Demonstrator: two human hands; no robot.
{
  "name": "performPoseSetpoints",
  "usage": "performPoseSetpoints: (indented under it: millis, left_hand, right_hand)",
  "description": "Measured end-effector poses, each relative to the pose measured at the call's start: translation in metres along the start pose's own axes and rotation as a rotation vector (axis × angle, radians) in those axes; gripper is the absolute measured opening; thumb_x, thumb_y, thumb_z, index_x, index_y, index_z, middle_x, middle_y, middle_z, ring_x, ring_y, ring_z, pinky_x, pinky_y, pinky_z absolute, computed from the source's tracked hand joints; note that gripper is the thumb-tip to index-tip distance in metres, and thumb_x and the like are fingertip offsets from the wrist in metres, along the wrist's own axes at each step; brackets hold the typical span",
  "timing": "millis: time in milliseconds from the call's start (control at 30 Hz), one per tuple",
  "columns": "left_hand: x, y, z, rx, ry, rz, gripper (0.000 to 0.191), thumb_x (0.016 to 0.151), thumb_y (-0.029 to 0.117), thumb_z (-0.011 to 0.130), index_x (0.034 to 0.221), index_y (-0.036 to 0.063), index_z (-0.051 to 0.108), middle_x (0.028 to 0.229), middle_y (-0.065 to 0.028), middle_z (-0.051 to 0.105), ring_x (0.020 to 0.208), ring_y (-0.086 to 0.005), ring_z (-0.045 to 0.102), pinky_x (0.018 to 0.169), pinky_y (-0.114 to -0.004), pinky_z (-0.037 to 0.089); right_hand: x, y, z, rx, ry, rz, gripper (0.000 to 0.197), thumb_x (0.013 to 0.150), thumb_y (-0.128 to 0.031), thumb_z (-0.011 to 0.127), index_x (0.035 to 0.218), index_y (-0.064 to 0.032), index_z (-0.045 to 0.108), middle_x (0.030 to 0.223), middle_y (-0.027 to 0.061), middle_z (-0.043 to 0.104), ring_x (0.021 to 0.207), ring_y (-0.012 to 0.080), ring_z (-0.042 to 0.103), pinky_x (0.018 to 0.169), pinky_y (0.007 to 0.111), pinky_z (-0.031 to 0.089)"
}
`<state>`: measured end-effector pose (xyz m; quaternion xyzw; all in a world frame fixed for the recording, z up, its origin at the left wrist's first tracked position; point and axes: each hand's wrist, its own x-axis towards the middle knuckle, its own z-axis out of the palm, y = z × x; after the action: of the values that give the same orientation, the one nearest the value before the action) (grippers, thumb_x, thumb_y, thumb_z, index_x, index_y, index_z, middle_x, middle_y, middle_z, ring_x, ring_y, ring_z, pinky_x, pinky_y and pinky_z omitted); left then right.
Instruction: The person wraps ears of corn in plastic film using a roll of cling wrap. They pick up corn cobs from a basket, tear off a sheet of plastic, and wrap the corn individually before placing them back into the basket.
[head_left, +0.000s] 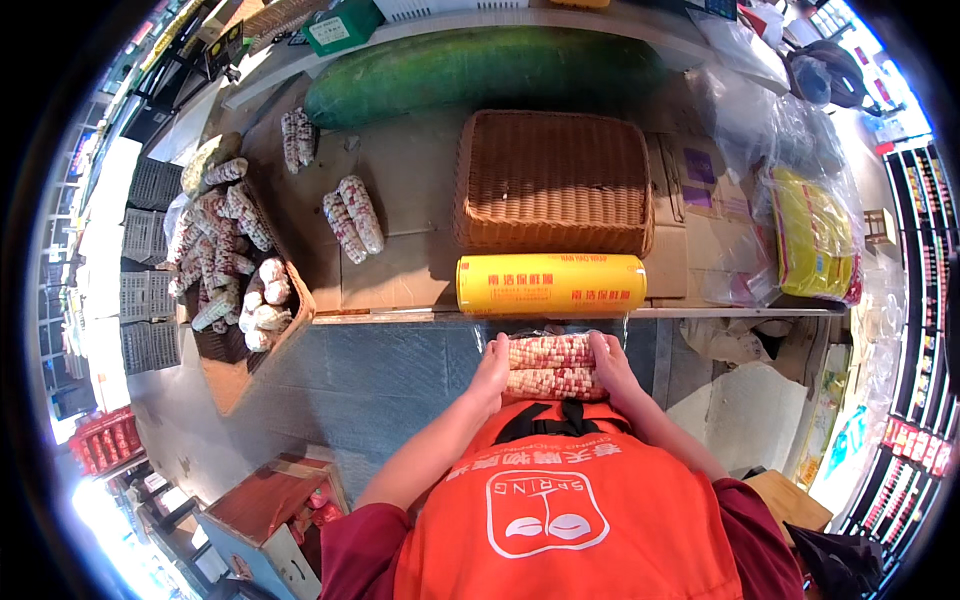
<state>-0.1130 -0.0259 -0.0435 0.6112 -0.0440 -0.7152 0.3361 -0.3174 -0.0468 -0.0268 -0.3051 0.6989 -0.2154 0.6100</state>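
My left hand (491, 369) and my right hand (613, 369) hold the two ends of a pair of red-and-white corn cobs (556, 367), lying one above the other in front of my apron. Clear cling film stretches from the cobs toward a yellow roll of cling film (551, 283) at the table's front edge. Behind the roll lies a brown wicker basket (555, 184). On the cardboard to the left rest a pair of wrapped cobs (354, 219) and another pair (298, 140) farther back. A basket (300, 300) at the far left holds many speckled cobs (217, 240) and bagged white bulbs, perhaps garlic (265, 304).
A very long green gourd (480, 71) lies across the back of the table. Yellow packaging in clear plastic (814, 232) sits at the right. Grey crates (150, 292) stand at the left, and a wooden-topped cabinet (262, 502) is at the lower left.
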Motion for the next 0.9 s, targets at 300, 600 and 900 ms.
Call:
performPoseSetpoints:
  millis: [300, 600, 900]
  left_hand:
    - [0.005, -0.023, -0.014, 0.614, 0.096, 0.379, 0.045, 0.094, 0.04, 0.04, 0.101, -0.0023, 0.05, 0.1, -0.0165, 0.052, 0.095, -0.0269, 0.051, 0.089, -0.036, 0.039]
    - [-0.036, 0.007, -0.02, 1.397, 0.032, 1.085, 0.075, 0.07, 0.042, 0.068, 0.128, 0.0036, 0.039, 0.115, -0.0161, 0.046, 0.108, -0.0331, 0.046, 0.095, -0.048, 0.034]
    - [-0.01, -0.007, 0.024, 1.866, -0.224, 0.86, 0.106, 0.047, 0.031, 0.08, 0.135, 0.0074, 0.025, 0.116, -0.0145, 0.042, 0.111, -0.0308, 0.042, 0.097, -0.048, 0.03]
  right_hand:
    - [0.008, 0.018, 0.006, 0.002, -0.013, 0.041, 0.045, 0.09, -0.039, 0.046, 0.108, 0.0018, 0.05, 0.094, 0.0086, 0.055, 0.084, 0.016, 0.053, 0.077, 0.03, 0.044]
    - [0.01, 0.025, 0.008, -0.003, -0.006, -0.026, 0.042, 0.088, -0.039, 0.049, 0.106, -0.0002, 0.05, 0.091, 0.009, 0.056, 0.08, 0.0153, 0.055, 0.069, 0.03, 0.047]
    - [0.001, 0.015, 0.01, -0.099, 0.017, 0.016, 0.048, 0.088, -0.041, 0.048, 0.111, 0.001, 0.051, 0.1, 0.0093, 0.056, 0.092, 0.0178, 0.052, 0.084, 0.031, 0.041]
